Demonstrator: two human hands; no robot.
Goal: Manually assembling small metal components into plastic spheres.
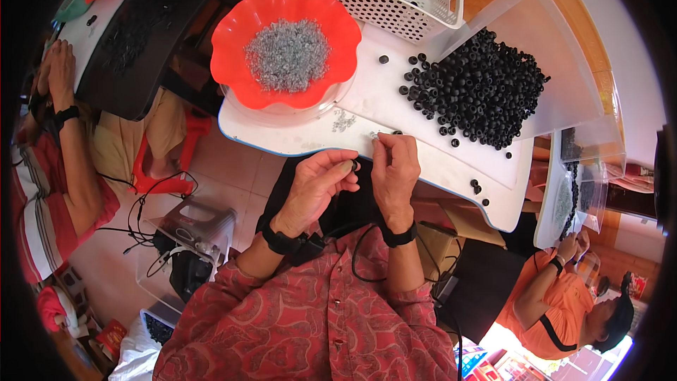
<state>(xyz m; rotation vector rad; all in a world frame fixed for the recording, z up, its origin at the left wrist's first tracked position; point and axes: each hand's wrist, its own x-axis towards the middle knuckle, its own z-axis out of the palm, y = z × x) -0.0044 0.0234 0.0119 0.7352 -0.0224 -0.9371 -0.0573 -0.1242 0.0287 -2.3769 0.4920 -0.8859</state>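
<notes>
Over the table's front edge, my left hand (314,187) pinches a small black ring-shaped part (355,166) between thumb and fingers. My right hand (395,173) is just beside it, fingers pinched together at the table edge; what they hold, if anything, is hidden. Tiny clear pieces lie by its fingertips, and a small scatter of clear pieces (343,121) rests farther left. A red wavy-rimmed bowl (233,42) contains a heap of small clear pieces (288,55). To the right spreads a large pile of black ring-shaped parts (486,88).
A white perforated basket (395,14) with some black parts stands at the back. A translucent bin (564,77) lies tipped behind the pile on the white table (282,140). Co-workers sit at left (63,197) and right (557,303). Cables (144,215) trail over the floor.
</notes>
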